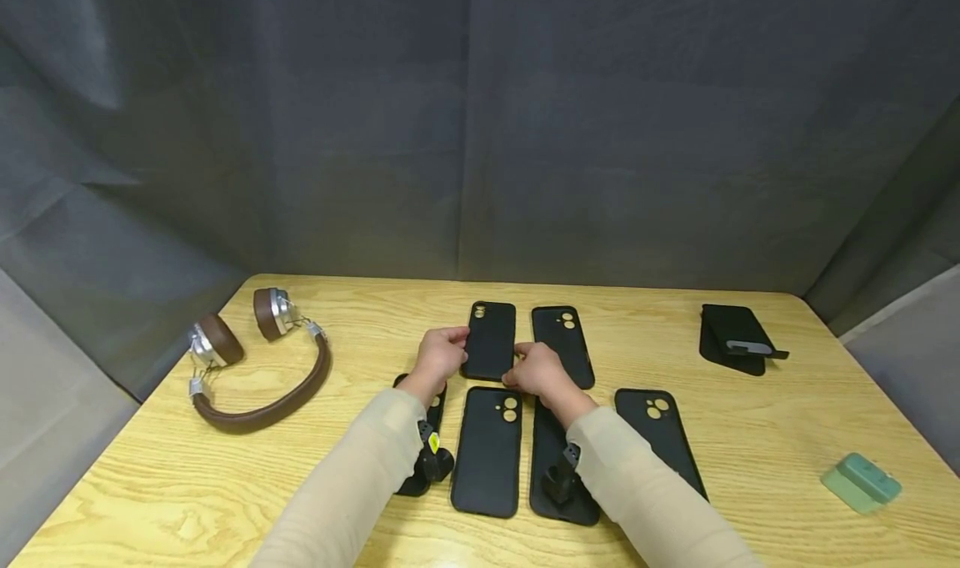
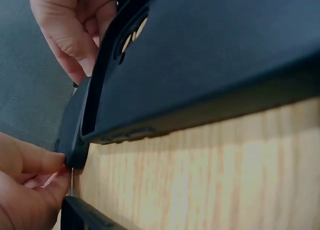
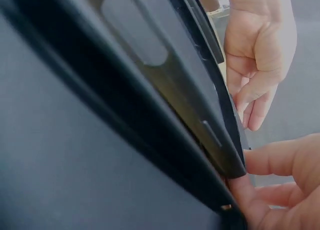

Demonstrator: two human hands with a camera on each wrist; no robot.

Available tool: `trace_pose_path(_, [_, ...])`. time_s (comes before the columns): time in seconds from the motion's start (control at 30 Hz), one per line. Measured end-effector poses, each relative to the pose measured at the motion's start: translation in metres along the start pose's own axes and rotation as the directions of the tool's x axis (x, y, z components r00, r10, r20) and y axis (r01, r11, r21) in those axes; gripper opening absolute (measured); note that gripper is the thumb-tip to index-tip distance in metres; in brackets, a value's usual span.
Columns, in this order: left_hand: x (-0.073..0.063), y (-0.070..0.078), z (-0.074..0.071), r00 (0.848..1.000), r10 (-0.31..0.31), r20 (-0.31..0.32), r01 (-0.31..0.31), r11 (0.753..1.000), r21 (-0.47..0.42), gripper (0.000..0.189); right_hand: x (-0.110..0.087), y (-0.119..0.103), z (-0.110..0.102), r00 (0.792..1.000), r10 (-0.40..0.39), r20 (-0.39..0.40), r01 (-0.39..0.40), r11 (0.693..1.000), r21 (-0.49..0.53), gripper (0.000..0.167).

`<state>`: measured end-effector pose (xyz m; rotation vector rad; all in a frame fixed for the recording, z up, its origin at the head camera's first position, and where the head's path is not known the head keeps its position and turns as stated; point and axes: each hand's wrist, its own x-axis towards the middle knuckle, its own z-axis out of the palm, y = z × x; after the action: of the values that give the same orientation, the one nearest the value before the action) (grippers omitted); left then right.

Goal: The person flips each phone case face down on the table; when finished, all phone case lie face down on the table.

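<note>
A black phone case [image 1: 491,343] lies at the middle back of the table, its camera cutout at the upper left. On its left edge, the thumb and fingers of my left hand [image 1: 441,353] pinch the side; the left wrist view shows this hand [image 2: 32,182] at lower left. My right hand [image 1: 538,369] grips the lower right corner, and in the right wrist view its thumb and fingers [image 3: 265,157] close on that corner. Just right of it lies a second black case [image 1: 561,334]. A third case [image 1: 486,459] lies in front, below both hands.
More black cases lie under my forearms: one at left [image 1: 412,483], one at right [image 1: 546,459] and one farther right [image 1: 656,426]. Brown headphones [image 1: 258,418] rest at the left. A flat black item with a grey strip [image 1: 735,334] and a small green block [image 1: 862,480] are at the right.
</note>
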<state>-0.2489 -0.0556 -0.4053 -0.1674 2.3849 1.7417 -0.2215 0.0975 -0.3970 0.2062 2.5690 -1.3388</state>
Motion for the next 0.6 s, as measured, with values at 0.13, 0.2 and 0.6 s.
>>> trace_pose_path(0.13, [-0.0005,0.0019,-0.0002,1.000,0.009,-0.010,-0.009,0.999,0.036,0.049,-0.0002,-0.0008,0.0005,1.000,0.001,-0.008,-0.001,0.999,-0.041,0.064])
trace_pose_path(0.2, [-0.0008,0.0025,-0.0004,1.000,0.013,-0.013,-0.013,0.999,0.040,0.049,-0.0002,-0.0012,0.0008,1.000,0.004,-0.011,-0.004,0.999,-0.044,0.064])
trace_pose_path(0.6, [0.0010,0.0034,-0.0024,1.000,-0.017,0.008,0.017,1.000,0.011,0.046,-0.0037,-0.0055,-0.0022,0.999,0.021,-0.027,-0.022,0.999,-0.035,0.059])
